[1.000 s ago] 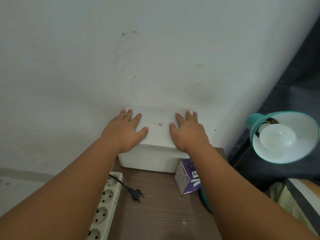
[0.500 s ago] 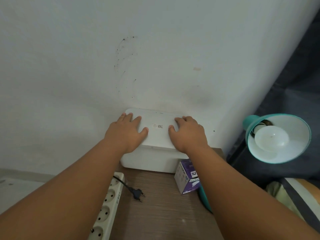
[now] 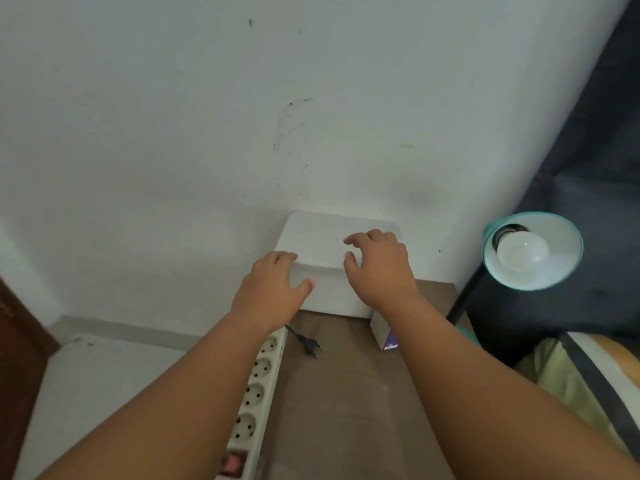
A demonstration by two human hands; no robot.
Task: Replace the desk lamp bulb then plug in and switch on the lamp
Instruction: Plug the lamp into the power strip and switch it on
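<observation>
Two hands, the left hand and right hand, one white box, one teal lamp with one bulb, one power strip showing four sockets, one plug and one small carton.

A teal metal desk lamp shade tilts toward the camera at the right, above the table's right edge, a round frosted white bulb seated in its dark socket and unlit. The lamp's black two-pin plug lies loose on the brown wooden table, its cord trailing up and left, just beside a white multi-socket power strip along the table's left edge, every visible socket empty. A small white-and-purple cardboard bulb box stands upright near the table's back.
</observation>
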